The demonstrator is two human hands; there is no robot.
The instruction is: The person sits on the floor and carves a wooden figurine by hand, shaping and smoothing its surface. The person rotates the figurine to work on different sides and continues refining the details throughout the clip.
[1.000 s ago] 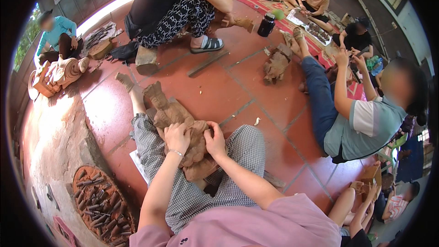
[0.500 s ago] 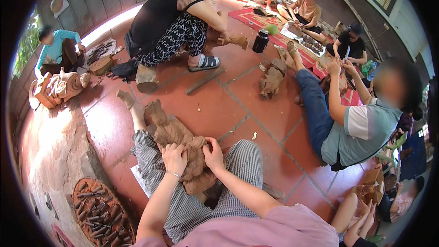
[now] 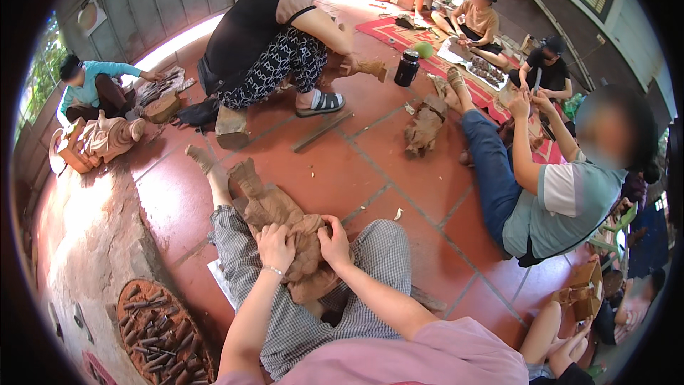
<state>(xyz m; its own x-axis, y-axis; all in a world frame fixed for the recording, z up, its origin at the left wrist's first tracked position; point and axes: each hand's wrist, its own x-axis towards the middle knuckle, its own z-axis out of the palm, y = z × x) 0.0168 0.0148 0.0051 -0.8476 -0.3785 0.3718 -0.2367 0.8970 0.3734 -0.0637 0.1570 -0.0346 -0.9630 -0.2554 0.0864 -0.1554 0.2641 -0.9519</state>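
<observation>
A brown carved wooden figure [image 3: 269,205] lies tilted across my lap, between my checked trouser legs. My left hand [image 3: 276,248] is closed against its left side, fingers curled over the carving. On the opposite side my right hand [image 3: 333,244] grips the figure's edge, thumb and fingers bent round it. Whether either hand also holds something small, such as a scrap of sandpaper, is hidden. Just right of my hands the figure's folds bulge out, and its lower end rests near my knees.
To my lower left, a round tray [image 3: 122,299] of carving chisels [image 3: 160,339] stands on a thick wooden slab [image 3: 100,242]. Another carved figure [image 3: 426,127] lies on the tiles ahead. A black flask [image 3: 407,68] stands beyond it. Several people sit around, one close at right [image 3: 563,207].
Both my hands stay on the figure with only slight shifts. At far left, a person in turquoise has stretched an arm toward the tools on the floor.
</observation>
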